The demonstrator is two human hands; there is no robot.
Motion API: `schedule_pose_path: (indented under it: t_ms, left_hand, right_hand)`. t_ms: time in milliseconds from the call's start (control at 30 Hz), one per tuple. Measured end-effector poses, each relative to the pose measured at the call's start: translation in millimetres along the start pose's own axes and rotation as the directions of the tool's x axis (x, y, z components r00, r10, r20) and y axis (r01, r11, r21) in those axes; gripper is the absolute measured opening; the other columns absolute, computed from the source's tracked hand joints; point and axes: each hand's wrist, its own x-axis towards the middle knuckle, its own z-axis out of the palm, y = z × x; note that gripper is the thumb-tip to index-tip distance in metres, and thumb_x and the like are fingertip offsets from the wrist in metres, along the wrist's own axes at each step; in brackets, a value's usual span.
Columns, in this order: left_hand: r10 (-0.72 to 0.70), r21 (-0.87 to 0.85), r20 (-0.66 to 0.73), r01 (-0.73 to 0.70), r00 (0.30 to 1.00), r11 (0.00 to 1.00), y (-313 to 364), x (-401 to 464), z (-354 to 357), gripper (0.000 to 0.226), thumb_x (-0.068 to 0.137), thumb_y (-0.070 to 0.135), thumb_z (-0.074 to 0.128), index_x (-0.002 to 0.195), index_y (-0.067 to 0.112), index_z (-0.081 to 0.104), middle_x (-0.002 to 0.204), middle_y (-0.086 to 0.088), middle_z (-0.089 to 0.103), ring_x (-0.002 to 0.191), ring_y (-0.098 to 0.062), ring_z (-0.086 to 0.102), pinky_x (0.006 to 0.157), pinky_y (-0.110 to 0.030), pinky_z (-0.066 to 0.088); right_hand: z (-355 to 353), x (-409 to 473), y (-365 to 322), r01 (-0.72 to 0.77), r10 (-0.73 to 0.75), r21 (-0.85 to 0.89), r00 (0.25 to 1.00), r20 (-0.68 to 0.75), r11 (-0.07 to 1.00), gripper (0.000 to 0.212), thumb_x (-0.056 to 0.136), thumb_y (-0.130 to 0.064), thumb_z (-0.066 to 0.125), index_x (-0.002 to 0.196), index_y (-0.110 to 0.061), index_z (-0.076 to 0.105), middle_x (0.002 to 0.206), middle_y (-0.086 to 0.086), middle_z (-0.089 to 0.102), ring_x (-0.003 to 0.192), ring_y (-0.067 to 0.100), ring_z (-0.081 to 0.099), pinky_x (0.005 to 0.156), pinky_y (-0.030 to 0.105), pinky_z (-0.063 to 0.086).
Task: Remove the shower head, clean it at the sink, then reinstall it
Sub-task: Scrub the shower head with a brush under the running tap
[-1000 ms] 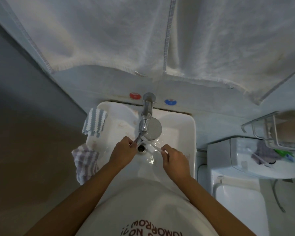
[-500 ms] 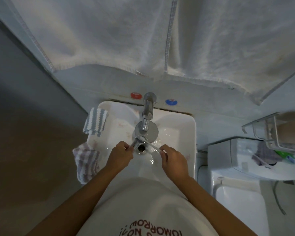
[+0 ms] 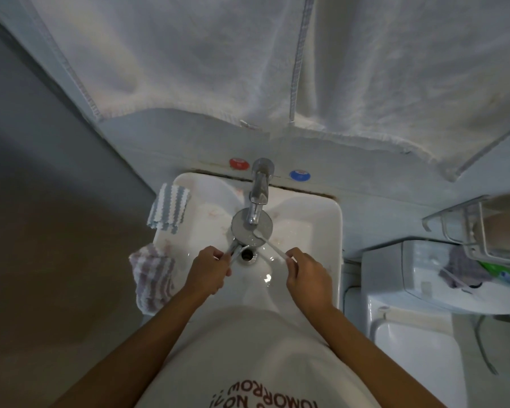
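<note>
The chrome shower head (image 3: 242,229) faces up over the white sink (image 3: 334,231), its round face directly under the tap spout (image 3: 258,198). My left hand (image 3: 209,270) grips its handle just left of the drain (image 3: 247,254). My right hand (image 3: 309,278) holds a thin white brush, likely a toothbrush (image 3: 273,247). The brush's bristle end rests on the right part of the shower head's face. Water glistens in the basin.
Two striped cloths hang on the sink's left rim (image 3: 170,212) (image 3: 152,275). Red (image 3: 238,163) and blue (image 3: 299,175) caps flank the tap. A toilet cistern (image 3: 424,275) and wire rack (image 3: 480,228) stand at right. White towels (image 3: 248,60) hang overhead.
The shower head has shifted left, now centred under the spout. The brush has slid up onto its face. My hands have moved slightly apart.
</note>
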Motion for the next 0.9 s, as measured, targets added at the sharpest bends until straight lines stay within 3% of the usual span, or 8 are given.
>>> schedule_pose_path:
  t_ms: [233,333,500,667,900]
  left_hand:
    - [-0.094,-0.166,-0.012,0.090,0.996,0.982,-4,2,-6,0.020,0.095,0.024,0.055,0.094,0.005,0.055,0.072,-0.011,0.066,0.039,-0.015,0.042,0.039,-0.021,0.031]
    - [-0.097,-0.162,-0.003,0.095,0.995,0.982,-6,-1,-6,0.020,0.094,0.025,0.055,0.093,0.005,0.055,0.072,-0.011,0.066,0.038,-0.015,0.042,0.039,-0.020,0.031]
    - [-0.089,-0.159,-0.001,0.088,0.996,0.983,-6,-3,-8,0.019,0.095,0.023,0.054,0.093,0.004,0.056,0.072,-0.011,0.066,0.038,-0.014,0.042,0.038,-0.020,0.031]
    - [-0.077,-0.124,0.029,0.080,0.997,0.989,-14,-9,-5,0.018,0.095,0.019,0.052,0.093,0.000,0.055,0.071,-0.013,0.065,0.036,-0.016,0.041,0.038,-0.019,0.030]
    - [-0.058,-0.092,0.019,0.060,0.998,0.994,-18,-9,-8,0.020,0.094,0.020,0.053,0.095,0.000,0.055,0.073,-0.014,0.066,0.037,-0.017,0.042,0.037,-0.020,0.031]
  right_hand:
    - [3,-2,0,0.053,-0.055,0.037,0.996,0.077,0.998,0.015,0.099,-0.023,0.048,0.098,-0.021,0.063,0.076,-0.002,0.063,0.063,0.023,0.057,0.054,0.032,0.043]
    - [1,3,3,-0.021,0.021,0.055,1.000,0.005,0.998,0.015,0.100,-0.019,0.048,0.098,-0.015,0.062,0.072,-0.005,0.055,0.060,0.019,0.052,0.053,0.029,0.034]
    - [1,-1,-2,0.024,-0.029,0.093,0.998,0.049,0.995,0.015,0.099,-0.019,0.049,0.099,-0.019,0.064,0.072,-0.004,0.060,0.061,0.016,0.053,0.053,0.028,0.035]
    - [1,4,-1,-0.084,0.083,0.073,0.996,0.014,0.994,0.014,0.100,-0.019,0.047,0.098,-0.016,0.061,0.068,-0.005,0.052,0.059,0.019,0.047,0.051,0.029,0.030]
    - [2,2,-3,-0.016,0.013,0.075,0.999,0.030,0.997,0.015,0.099,-0.019,0.049,0.099,-0.016,0.064,0.071,-0.001,0.061,0.059,0.016,0.049,0.052,0.028,0.032]
